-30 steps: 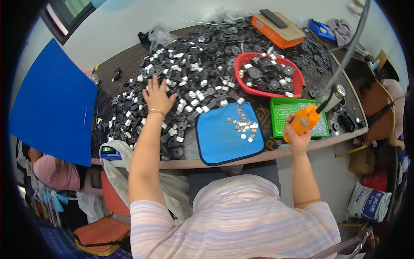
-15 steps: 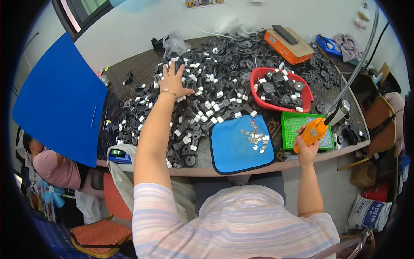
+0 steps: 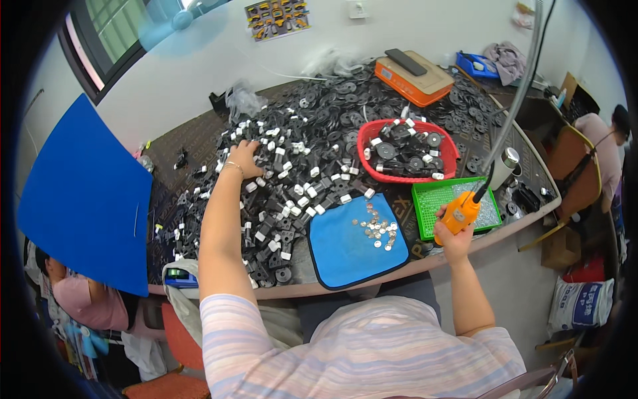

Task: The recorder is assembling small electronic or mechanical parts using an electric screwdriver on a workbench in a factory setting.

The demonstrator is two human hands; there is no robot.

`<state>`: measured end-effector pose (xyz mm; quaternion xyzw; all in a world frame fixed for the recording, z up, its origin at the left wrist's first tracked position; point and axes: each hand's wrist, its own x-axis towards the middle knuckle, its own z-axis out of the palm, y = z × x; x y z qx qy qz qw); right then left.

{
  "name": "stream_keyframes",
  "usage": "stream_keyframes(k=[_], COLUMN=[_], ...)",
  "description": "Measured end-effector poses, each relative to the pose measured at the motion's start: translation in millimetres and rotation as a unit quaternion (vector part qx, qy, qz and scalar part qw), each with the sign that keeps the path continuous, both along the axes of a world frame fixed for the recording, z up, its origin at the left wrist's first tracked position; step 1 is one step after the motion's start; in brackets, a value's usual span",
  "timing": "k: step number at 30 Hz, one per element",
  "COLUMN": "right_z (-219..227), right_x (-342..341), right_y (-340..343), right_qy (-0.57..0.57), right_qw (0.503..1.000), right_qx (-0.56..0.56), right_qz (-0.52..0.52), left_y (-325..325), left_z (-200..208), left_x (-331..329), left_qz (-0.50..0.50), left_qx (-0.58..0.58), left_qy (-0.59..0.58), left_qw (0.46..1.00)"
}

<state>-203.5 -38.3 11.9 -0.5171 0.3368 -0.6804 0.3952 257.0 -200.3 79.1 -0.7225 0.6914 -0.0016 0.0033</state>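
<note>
My left hand (image 3: 244, 161) reaches into a wide pile of black plastic parts with white end pieces (image 3: 292, 193). Its fingers bend down over the parts, with the thumb apart from them, and no held piece shows. At the right, my right hand (image 3: 454, 241) wraps around an orange electric screwdriver (image 3: 461, 211), whose cord runs up from it. The tool is over a green tray (image 3: 423, 223) holding many small shiny pieces. A blue cloth mat (image 3: 339, 249) lies in front of me, with small round metal discs (image 3: 380, 229) scattered on its right half.
Behind the green tray, a red basket (image 3: 369, 167) contains more black and white parts. Farther back are loose black discs (image 3: 339, 100) and an orange box (image 3: 405, 86). A metal cup (image 3: 505, 163) stands right. A blue panel (image 3: 86, 206) rises left; people sit at both sides.
My left hand has come down into the pile, its spread fingers now bent. My right hand keeps its hold on the screwdriver. The whole view has shifted, showing more wall.
</note>
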Motion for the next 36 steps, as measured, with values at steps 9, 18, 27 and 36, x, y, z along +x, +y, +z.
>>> stream_keyframes(k=[9,18,27,36], right_z=[3.0,11.0,14.4,17.6], right_x=[-2.1,1.5,-1.6,-0.6], right_y=[9.1,8.0,10.7,-11.5], right_qy=[0.041,0.112,0.12,0.04], right_qw=[0.999,0.99,0.987,0.997], right_qx=[0.021,-0.055,-0.079,0.037], right_qz=[-0.013,-0.058,-0.069,0.052], left_y=[2.2,16.0,36.3,157.3], left_z=[-19.0,-2.4,31.8,-10.6], left_x=[-9.6,-28.3,-35.5,-150.3], left_qz=[-0.043,-0.015,-0.16,-0.342], left_qx=[-0.038,-0.105,-0.226,-0.172], left_qy=[-0.055,-0.105,-0.091,0.18], left_qw=[0.997,0.989,0.957,0.906])
